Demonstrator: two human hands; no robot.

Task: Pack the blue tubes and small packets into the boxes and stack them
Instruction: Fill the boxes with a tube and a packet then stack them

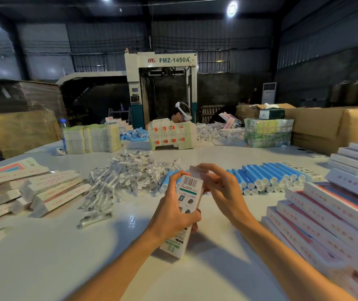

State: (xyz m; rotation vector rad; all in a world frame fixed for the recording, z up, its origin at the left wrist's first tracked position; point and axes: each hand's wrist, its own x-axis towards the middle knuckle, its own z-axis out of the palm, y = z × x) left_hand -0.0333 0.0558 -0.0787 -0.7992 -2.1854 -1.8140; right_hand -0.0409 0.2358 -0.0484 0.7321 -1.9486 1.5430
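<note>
A long white box [188, 198] with a barcode and green print is held above the white table [65, 257], its far end up. My left hand [173, 216] grips its middle. My right hand [221, 192] pinches the open flap [197, 170] at the top end. Behind the hands lie rows of blue tubes [267, 177] with white caps. A heap of small clear packets [126, 177] lies to the left of the tubes. What is inside the box is hidden.
Loose white boxes [32, 192] lie in a heap at the left. Stacks of white boxes [330, 213] rise at the right edge. Flat carton bundles [91, 137] stand at the far side, where a person [181, 116] sits. Brown cartons [325, 124] stand behind.
</note>
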